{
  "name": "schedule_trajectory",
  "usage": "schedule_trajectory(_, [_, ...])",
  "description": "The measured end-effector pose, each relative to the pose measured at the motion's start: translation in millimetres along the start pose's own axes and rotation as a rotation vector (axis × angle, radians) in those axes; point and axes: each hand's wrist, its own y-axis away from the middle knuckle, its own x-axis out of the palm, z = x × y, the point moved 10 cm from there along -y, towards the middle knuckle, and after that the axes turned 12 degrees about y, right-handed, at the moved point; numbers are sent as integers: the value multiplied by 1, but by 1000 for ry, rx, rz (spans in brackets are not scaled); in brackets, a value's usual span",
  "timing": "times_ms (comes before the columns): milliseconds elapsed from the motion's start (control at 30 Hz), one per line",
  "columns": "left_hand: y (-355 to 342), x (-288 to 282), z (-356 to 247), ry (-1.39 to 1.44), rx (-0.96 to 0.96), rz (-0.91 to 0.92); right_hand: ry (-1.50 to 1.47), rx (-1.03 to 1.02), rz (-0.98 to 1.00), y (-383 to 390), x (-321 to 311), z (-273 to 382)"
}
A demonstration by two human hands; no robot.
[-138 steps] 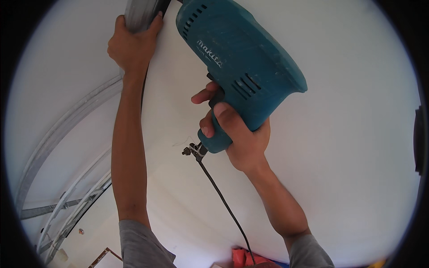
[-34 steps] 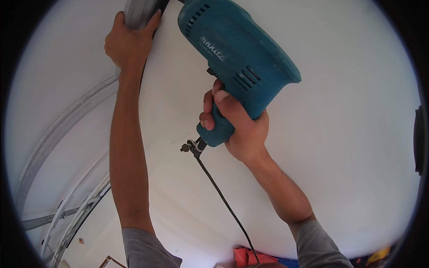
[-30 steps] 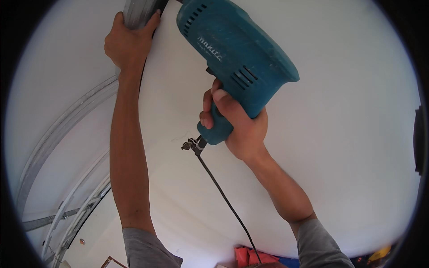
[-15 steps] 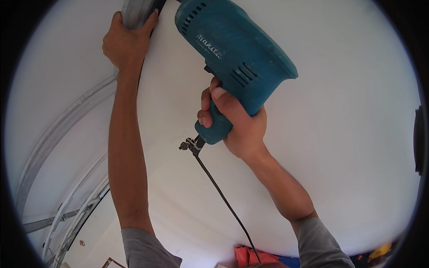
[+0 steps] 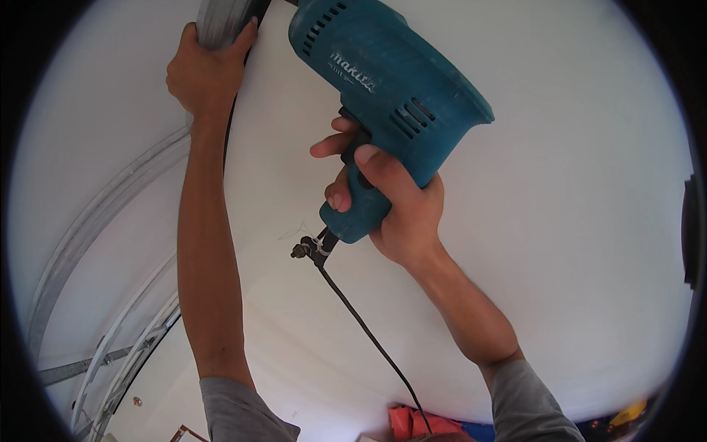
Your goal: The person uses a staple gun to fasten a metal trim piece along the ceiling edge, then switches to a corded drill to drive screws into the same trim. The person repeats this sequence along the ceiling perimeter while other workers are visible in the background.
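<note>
My right hand (image 5: 401,195) grips the handle of a teal corded power drill (image 5: 390,85), with the thumb and lower fingers around it and the forefinger stretched out past the black trigger. The drill's front end runs out of view at the top. A chuck key (image 5: 302,249) is tied to the base of the cord (image 5: 361,320), which hangs down from the handle. At upper left my left hand (image 5: 208,70) is raised and wrapped around a grey metal channel (image 5: 224,20), thumb along its right edge. The channel's upper end is cut off by the frame.
A pale wall (image 5: 574,221) fills the middle and right. Curved metal framing (image 5: 88,228) bends along the left, with thin rails (image 5: 140,346) below. Red bags or cloth (image 5: 420,421) lie at the bottom, a yellow item (image 5: 630,412) at lower right. A dark object (image 5: 691,232) sits at the right rim.
The fingers of my right hand have loosened, the forefinger coming away from the trigger. The drill has shifted very slightly. My left hand keeps its hold on the channel.
</note>
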Motion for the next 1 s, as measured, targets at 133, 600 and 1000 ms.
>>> schedule_trajectory(133, [0,1,0,21,-3,11,21,7,53,1,1,1])
schedule_trajectory(600, [-2,5,-1,-8,-34,42,31,-10,27,-4,-3,5])
schedule_trajectory(1000, [-2,12,-8,-70,-30,42,576,161,236,137,-85,5])
